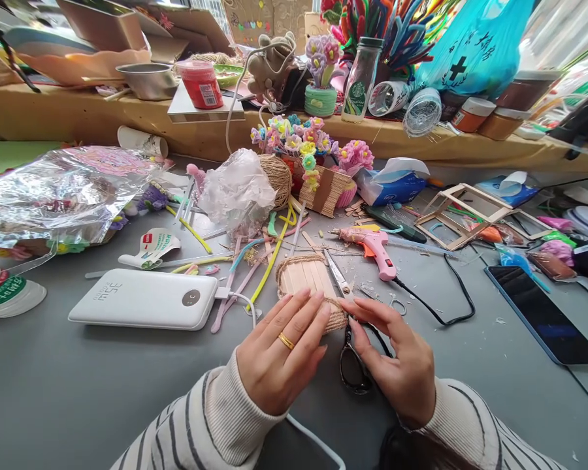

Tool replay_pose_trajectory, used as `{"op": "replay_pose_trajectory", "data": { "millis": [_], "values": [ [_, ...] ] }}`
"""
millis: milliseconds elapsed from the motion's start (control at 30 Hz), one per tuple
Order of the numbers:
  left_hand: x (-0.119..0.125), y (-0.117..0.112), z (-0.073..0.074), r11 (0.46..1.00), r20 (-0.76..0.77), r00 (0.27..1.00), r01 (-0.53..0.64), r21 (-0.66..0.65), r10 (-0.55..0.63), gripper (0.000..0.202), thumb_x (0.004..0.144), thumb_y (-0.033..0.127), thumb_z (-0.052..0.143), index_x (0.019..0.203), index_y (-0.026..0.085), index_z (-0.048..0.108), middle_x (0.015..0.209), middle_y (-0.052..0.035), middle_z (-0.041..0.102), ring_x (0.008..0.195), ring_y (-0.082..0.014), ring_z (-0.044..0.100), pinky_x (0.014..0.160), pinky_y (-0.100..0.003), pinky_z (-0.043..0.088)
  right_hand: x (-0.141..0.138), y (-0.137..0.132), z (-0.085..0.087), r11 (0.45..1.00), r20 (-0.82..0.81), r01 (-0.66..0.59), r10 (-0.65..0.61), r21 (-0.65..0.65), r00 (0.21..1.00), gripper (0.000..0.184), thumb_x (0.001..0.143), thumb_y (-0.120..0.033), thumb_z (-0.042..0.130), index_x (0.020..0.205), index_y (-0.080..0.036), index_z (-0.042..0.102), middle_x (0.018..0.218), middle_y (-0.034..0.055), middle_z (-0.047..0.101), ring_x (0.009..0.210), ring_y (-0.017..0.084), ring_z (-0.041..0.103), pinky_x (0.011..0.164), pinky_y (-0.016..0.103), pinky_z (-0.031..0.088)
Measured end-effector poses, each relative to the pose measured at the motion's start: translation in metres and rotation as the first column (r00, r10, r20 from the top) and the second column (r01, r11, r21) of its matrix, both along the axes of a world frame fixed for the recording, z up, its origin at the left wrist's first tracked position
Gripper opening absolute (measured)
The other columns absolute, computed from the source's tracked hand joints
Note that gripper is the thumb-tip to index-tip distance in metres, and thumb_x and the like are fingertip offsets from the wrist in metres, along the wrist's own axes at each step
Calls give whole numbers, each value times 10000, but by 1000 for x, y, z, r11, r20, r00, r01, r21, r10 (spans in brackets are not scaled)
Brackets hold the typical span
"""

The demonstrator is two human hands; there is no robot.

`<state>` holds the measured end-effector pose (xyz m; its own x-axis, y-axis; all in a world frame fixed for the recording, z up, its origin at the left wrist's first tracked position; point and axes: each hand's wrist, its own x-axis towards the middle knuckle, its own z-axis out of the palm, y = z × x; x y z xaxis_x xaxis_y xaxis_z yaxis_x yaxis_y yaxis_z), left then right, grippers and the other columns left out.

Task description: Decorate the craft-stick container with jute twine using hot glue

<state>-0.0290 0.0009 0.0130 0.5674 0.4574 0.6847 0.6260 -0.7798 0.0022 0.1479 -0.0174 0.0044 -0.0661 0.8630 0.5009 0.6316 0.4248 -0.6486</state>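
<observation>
A small panel of flat craft sticks [306,277], edged with jute twine [337,318], lies on the grey table in front of me. My left hand [287,339], with a gold ring on one finger, rests over its near left part, fingers stretched out flat. At the panel's near right corner, my right hand [396,349] brings thumb and forefinger together on the twine. The fingertips partly hide that contact. Black-handled scissors [355,372] lie beneath and beside my right hand, blades pointing away. Just beyond them is a pink hot glue gun [372,249].
A white power bank [144,299] with a cable is at left; a dark phone [543,313] lies at right. Behind are a twine ball [276,179], crumpled plastic [238,189], a wooden stick frame [463,215] and pipe-cleaner flowers [298,140]. A cluttered ledge [274,140] runs along the back.
</observation>
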Motion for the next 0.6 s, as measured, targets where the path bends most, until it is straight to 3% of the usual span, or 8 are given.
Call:
{"op": "replay_pose_trajectory", "data": {
  "millis": [467,600],
  "values": [
    [1,0,5,1000,2,1000,-19,-23,19,334,714,138,554,1038,60,550,1047,-119,631,1040,-238,542,894,-354,451,0,-1,0,998,-9,-64,64,-30,998,375,754,-94,505,1107,-208,454,1020,18,633,921,128,598,848,252,474],
    [3,7,12,999,67,998,-21,-24,23,260,771,126,472,1013,96,561,978,-74,665,1003,-196,568,958,-362,391,6,9,6,1000,8,11,-11,3,1000,328,770,-141,492,1090,-206,475,1019,33,620,915,148,586,825,293,473]
  ]
}}
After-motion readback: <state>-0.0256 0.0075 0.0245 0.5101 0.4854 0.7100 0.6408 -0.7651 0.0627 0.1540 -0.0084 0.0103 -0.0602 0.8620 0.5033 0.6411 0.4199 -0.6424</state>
